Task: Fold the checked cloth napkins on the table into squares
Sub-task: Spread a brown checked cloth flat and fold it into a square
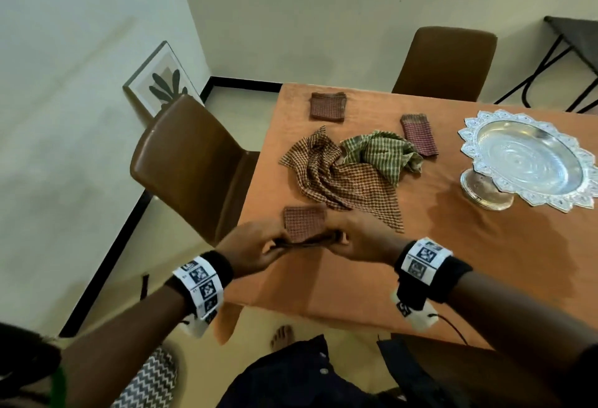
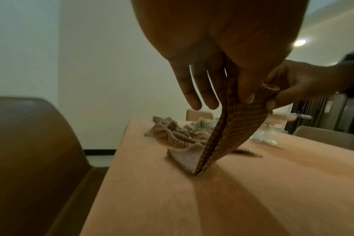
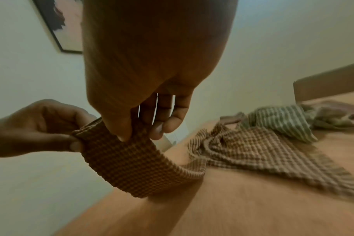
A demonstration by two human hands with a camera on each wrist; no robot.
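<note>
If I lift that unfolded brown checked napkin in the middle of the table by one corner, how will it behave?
Probably floppy: the brown checked napkin lies crumpled in soft ridges, so it should hang and drape. Likely light, like the folded napkin that sags between the left hand and right hand. It may drag the green checked napkin that touches it.

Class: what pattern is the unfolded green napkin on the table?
Green-and-cream checked cloth napkin: small checks, clearest in head view.
</note>
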